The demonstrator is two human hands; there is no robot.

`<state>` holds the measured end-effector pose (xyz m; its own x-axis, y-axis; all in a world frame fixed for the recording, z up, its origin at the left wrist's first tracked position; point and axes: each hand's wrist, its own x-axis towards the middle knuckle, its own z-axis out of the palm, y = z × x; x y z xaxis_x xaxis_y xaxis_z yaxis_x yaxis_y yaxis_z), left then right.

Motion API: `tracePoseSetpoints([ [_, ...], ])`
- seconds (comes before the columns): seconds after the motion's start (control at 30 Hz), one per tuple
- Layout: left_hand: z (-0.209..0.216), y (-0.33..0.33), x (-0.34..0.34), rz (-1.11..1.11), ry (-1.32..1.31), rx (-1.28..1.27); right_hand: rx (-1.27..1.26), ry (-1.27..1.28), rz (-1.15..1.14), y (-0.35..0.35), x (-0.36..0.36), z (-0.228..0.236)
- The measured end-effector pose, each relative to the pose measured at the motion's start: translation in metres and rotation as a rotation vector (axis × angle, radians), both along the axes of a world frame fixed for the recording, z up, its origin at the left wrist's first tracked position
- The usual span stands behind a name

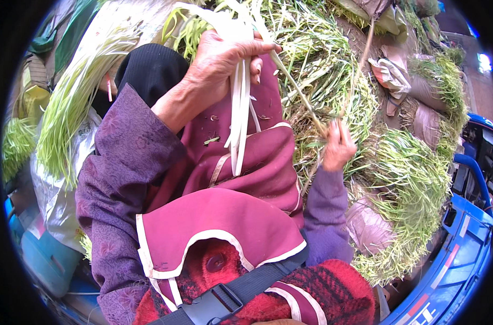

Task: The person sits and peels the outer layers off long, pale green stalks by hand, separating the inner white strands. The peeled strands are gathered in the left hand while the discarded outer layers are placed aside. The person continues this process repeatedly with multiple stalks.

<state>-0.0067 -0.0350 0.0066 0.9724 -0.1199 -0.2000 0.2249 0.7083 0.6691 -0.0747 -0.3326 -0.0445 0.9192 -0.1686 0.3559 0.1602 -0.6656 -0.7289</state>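
Left hand [224, 57] raised at far centre, fingers curled tight around a bunch of pale white-stemmed greens [240, 108]. The white stem ends hang down from the fist over the maroon apron [246, 168]; the green tops fan out above the knuckles.

Right hand [337, 146] lower and to the right, closed in a pinch on a single long stalk [300, 95] that runs up and left toward the left hand's bunch. Its fingertips sit at the edge of a large heap of loose green shoots [409, 179] filling the right side.

Both forearms in purple patterned sleeves [127, 162]. A red knitted garment [333, 287] and a black strap with buckle [224, 298] lie near the bottom edge.

At left, another bundle of long green-and-white stalks [78, 92] lies slanted over a clear plastic bag [56, 195]. Brownish sacks [430, 122] sit among greens at far right. A blue frame [463, 244] curves along the near right.
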Motion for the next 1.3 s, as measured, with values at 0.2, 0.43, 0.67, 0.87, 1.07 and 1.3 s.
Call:
tracePoseSetpoints([
  [0.2,0.009,0.033,0.0,0.059,-0.08,0.023,-0.861,0.926,-0.234,-0.139,-0.127,-0.009],
  [0.43,0.008,0.032,-0.006,-0.172,-0.036,0.011,-0.36,0.535,0.089,-0.076,-0.054,0.03],
  [0.67,0.007,0.028,-0.01,-0.153,-0.091,0.012,0.289,0.594,0.757,0.077,0.042,0.087],
  [0.87,0.002,0.029,-0.007,-0.146,-0.075,-0.021,0.235,0.573,0.769,0.137,0.044,0.087],
  [1.07,-0.004,0.02,-0.005,-0.016,-0.156,0.053,0.256,0.178,0.637,0.156,0.064,0.08],
  [1.3,-0.005,0.006,-0.006,0.103,-0.185,0.175,0.272,0.195,0.522,0.174,0.095,0.076],
])
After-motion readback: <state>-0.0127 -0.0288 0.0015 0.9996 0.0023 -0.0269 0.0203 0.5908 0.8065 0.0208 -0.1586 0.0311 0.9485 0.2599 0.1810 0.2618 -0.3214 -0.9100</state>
